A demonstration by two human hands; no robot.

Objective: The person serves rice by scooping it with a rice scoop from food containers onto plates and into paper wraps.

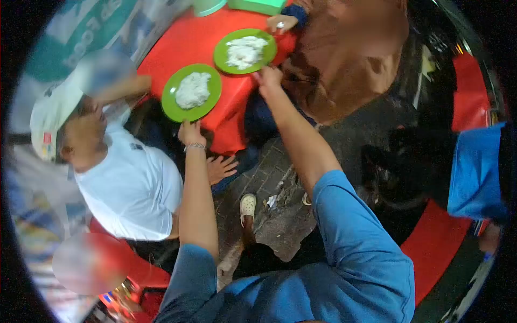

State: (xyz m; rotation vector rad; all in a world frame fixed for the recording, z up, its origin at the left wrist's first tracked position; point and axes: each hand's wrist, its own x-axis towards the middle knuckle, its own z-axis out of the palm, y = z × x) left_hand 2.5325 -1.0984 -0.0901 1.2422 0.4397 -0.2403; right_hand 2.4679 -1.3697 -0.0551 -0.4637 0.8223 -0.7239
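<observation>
My left hand (191, 134) grips the near rim of a green plate (168, 106) that carries a white heap of food (193, 91). Slightly blurred, my right hand (269, 79) is closed on the near edge of a second green plate (222, 61), also with white food (246, 52) on it. Both plates overlap the red table cover (237, 99) in this view. A bracelet circles my left wrist. Close to the far right edge of the second plate is another person's hand (283, 23) with a ring.
At the left sits a person in a white shirt (126, 183) and cap, a hand (222, 168) low beside the table. Someone in brown (344, 64) is across at the right. A green box (258, 5) and a pale green container (208, 6) stand on the table's far side. Below is paved ground (269, 167).
</observation>
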